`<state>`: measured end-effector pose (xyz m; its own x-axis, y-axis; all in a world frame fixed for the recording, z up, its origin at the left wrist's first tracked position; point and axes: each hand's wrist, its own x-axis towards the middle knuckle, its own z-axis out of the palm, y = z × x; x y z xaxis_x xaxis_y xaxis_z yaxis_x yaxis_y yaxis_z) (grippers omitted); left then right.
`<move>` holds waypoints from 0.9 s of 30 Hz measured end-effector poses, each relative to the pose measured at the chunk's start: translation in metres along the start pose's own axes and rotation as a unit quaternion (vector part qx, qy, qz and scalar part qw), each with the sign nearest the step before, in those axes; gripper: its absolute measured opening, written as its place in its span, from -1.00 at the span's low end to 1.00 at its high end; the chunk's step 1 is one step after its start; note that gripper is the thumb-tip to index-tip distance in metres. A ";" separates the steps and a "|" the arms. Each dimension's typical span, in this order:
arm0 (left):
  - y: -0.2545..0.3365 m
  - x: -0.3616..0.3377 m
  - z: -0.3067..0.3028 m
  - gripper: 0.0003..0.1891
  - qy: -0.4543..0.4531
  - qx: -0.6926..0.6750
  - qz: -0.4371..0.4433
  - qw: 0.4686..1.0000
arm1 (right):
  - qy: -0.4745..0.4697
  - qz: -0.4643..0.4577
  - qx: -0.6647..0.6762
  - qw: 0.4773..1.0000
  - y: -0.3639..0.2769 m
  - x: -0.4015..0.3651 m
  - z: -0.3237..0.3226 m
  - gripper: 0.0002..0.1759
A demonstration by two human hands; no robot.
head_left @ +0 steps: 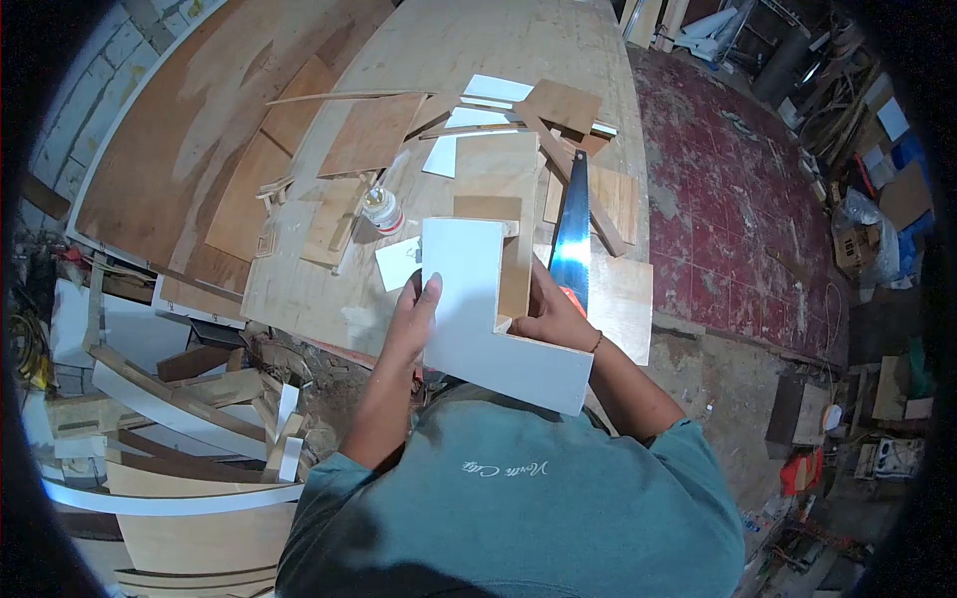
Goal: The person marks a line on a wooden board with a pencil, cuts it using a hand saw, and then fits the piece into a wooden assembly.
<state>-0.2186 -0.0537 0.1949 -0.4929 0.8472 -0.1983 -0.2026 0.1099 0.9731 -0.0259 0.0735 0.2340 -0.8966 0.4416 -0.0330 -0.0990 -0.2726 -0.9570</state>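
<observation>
An L-shaped wooden piece with a white face [464, 299] is held up in front of my chest, over the near edge of the table. My left hand [411, 314] grips its left edge, the thumb lying on the white face. At the inner corner of the L, my right hand [553, 314] is closed on the bare wood side, some fingers hidden behind it. Just beyond my right hand lies a hand saw [572, 234] with an orange handle. A small bottle [382, 211] with a red and white label stands on the table to the left.
The plywood table [478, 45] carries several wood offcuts, including a brown panel [374, 135] and a long strip [588, 199]. A large plywood sheet [209, 120] leans at the left. Curved wooden parts [189, 409] are piled at lower left. Clutter lines the right.
</observation>
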 end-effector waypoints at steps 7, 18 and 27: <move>-0.003 0.003 -0.001 -0.30 0.005 -0.026 -0.036 0.999 | 0.015 -0.020 -0.017 1.000 0.006 -0.001 -0.001 0.17; -0.001 0.014 -0.016 -0.30 0.017 0.003 -0.078 0.997 | -0.006 0.058 0.046 0.997 0.008 0.015 -0.005 0.11; -0.046 0.034 -0.067 -0.27 0.052 -0.077 -0.129 0.987 | 0.031 0.022 0.008 0.999 0.022 0.047 0.005 0.09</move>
<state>-0.2831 -0.0650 0.1357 -0.4912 0.7422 -0.4560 -0.4545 0.2282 0.8610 -0.0728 0.0842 0.2123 -0.8715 0.4815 -0.0931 -0.0679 -0.3064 -0.9495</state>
